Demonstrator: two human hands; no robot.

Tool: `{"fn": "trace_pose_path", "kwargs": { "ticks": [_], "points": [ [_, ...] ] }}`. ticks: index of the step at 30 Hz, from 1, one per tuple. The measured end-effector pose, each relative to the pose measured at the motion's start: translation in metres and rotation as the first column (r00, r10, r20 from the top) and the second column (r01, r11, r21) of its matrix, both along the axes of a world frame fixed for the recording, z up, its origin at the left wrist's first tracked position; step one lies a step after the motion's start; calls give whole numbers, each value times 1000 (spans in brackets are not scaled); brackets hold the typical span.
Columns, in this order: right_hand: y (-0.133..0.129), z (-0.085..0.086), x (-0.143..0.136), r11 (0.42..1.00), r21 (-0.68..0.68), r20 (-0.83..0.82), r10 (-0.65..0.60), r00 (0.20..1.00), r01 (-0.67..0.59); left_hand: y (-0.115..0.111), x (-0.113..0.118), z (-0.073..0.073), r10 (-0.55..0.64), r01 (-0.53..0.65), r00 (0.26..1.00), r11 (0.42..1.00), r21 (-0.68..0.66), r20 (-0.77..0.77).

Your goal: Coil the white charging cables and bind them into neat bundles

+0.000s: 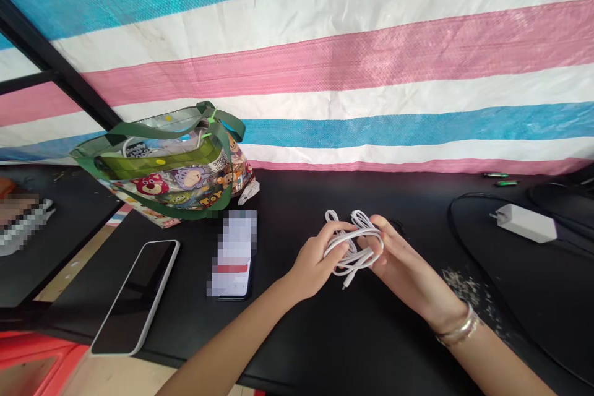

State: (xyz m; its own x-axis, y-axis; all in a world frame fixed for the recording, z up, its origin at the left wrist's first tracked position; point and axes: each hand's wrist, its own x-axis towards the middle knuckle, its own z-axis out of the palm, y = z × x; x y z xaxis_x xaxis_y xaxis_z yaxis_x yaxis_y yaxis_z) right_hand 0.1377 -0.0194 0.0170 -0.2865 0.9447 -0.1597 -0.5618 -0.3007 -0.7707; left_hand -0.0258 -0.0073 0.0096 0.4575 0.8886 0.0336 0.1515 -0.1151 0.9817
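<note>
A white charging cable (pixel 355 255), looped into a loose coil, is held between my two hands above the black table. My left hand (pixel 318 260) grips the coil's left side, fingers closed round the strands. On the right side, my right hand (pixel 394 250) has its fingers curled about the loops, partly hidden behind them; a metal bracelet circles that wrist. One plug end (pixel 349 279) of the cable hangs below the coil. To the left of my hands lies a phone with a lit, blurred screen (pixel 234 253).
Farther left, a phone in a white case (pixel 137 297) lies dark near the table edge. Behind it stands a cartoon-print bag (pixel 185 182) with green straps. A white power adapter (pixel 526 223) and a black cord (pixel 482 284) lie on the right. Striped sheeting (pixel 352 62) hangs behind.
</note>
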Motion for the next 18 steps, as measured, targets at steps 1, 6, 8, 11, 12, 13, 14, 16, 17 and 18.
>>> {"fn": "trace_pose_path", "kwargs": {
  "ticks": [1, 6, 8, 11, 12, 13, 14, 16, 17, 18],
  "points": [
    [0, -1, 0, 1000, 11, 6, -14, 1000, 14, 0, -1, 0, 12, -12, 1000, 1000, 28, -6],
    [1, -6, -4, 999, 37, 85, -38, 996, 35, -1, -2, 4, 104, -95, 993, 985, 145, -55],
    [2, -4, -6, 1000, 19, 86, -24, 996, 23, -1, -2, 5, 154, -139, 986, 975, 175, -71],
    [2, -3, -8, 1000, -7, 44, -8, 999, 8, -1, -2, 7, 200, -184, 978, 959, 217, -54],
    [2, -4, -8, 1000, -11, 33, -5, 999, 5, -1, -2, 6, 204, -189, 978, 955, 228, -44],
    [2, -5, -8, 1000, -13, 25, -7, 1000, 8, -1, -2, 6, 208, -193, 977, 952, 239, -38],
    [2, -6, -8, 1000, -12, 21, -13, 1000, 13, 0, -2, 6, 212, -197, 977, 948, 249, -37],
    [2, -11, -7, 999, -9, 21, -32, 999, 32, 0, -2, 5, 220, -202, 975, 942, 268, -37],
    [2, -13, -7, 999, -4, 28, -37, 999, 37, 1, -2, 5, 221, -203, 975, 939, 276, -34],
    [2, -15, -7, 999, 3, 41, -42, 998, 42, 1, -1, 5, 219, -203, 975, 938, 283, -27]
  ]
}}
